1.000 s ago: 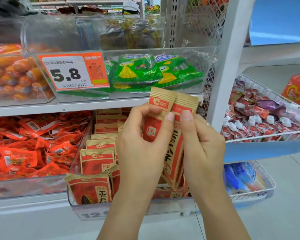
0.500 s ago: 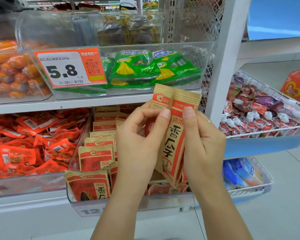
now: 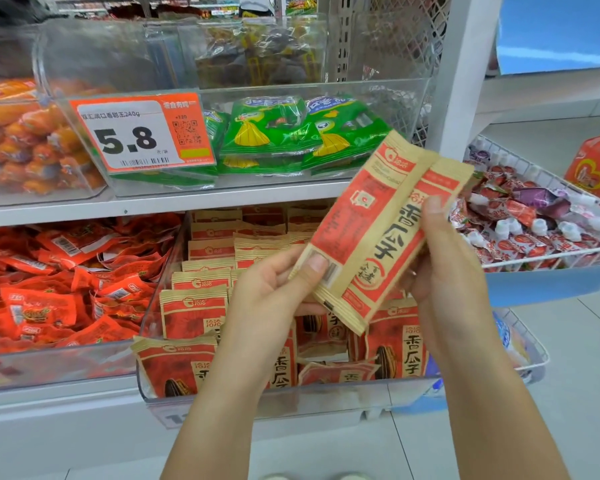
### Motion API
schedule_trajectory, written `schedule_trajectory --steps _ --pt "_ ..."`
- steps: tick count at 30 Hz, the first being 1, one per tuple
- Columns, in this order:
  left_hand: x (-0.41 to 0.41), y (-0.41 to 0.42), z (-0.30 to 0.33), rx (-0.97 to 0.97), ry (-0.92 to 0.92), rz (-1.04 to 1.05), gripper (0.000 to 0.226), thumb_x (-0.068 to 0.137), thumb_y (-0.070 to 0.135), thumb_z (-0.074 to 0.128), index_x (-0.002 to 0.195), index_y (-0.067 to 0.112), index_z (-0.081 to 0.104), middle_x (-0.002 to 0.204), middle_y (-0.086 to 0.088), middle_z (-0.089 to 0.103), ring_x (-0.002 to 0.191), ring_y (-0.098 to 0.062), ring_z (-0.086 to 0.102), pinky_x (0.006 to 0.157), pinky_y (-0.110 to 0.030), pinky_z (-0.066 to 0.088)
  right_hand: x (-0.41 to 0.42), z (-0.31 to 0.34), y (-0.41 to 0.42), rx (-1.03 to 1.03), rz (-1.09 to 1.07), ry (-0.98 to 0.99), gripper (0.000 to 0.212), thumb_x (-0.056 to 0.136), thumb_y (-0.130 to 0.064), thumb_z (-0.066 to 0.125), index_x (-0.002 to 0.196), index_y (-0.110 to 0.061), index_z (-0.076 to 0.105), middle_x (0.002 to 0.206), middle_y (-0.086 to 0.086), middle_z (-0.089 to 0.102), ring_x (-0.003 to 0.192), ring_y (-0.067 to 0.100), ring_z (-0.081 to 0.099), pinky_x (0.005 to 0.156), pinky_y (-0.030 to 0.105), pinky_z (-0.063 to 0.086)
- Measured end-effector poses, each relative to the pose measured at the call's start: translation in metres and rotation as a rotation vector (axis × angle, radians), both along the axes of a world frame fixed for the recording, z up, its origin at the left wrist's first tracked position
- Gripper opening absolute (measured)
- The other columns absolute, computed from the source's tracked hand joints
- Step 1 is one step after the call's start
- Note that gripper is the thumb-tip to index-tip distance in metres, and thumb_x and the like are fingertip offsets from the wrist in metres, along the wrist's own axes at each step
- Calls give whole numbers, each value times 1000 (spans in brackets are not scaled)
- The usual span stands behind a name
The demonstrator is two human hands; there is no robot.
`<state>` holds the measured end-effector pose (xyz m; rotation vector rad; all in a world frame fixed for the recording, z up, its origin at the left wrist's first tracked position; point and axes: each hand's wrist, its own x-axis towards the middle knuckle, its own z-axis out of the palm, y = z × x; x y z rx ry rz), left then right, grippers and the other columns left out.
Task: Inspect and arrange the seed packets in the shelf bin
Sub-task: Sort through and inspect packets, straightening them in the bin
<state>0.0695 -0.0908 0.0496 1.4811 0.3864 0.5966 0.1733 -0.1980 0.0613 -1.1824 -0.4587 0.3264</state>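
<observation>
Two hands hold a small stack of kraft-and-red sunflower seed packets [image 3: 378,233], tilted, above the clear shelf bin [image 3: 291,398]: left hand [image 3: 274,292] pinches the lower edge, right hand [image 3: 444,268] grips the right side. The stack's count is unclear. About a dozen packets [image 3: 187,306] stand in the bin.

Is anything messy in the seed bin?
Yes. Near the front of the seed bin, one seed packet lies flat and crooked while its neighbours stand upright in rows. Nothing looks torn or spilled.

Matt kraft-paper seed packets [image 3: 378,233], clear glossy plastic shelf bin [image 3: 291,400], shiny green foil packs [image 3: 284,133], white wire basket [image 3: 548,251]
</observation>
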Motion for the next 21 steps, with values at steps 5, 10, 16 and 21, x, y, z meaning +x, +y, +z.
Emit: schedule_trajectory --steps 5,10,16,21 --pt "0 2 3 -75 -125 92 32 87 28 57 114 16 69 95 -1 77 80 -11 72 62 -19 56 -12 -1 6 -108 178 -180 15 86 -37 67 96 -26 66 72 -11 68 58 5 58 45 12 40" --pt "3 1 -4 243 -135 293 33 80 23 76 108 28 59 106 20 69 102 -2 66 83 -24 56 -14 -5 13 -36 109 -174 14 89 -33 63 98 -24 65 73 4 67 54 23 51 37 24 42" --pt "2 4 -12 573 -89 399 26 78 38 74 93 33 53 98 17 64 98 -5 63 86 -25 53 -14 -7 15 -31 112 -151 20 88 -34 56 102 -22 63 88 9 72 56 27 50 39 25 42" --pt "-1 6 -16 891 -38 407 22 94 38 51 104 19 55 108 8 63 96 -5 58 78 -23 47 -18 -8 17 -47 105 -168 18 92 -34 60 104 -21 62 84 0 71 54 26 49 39 27 42"
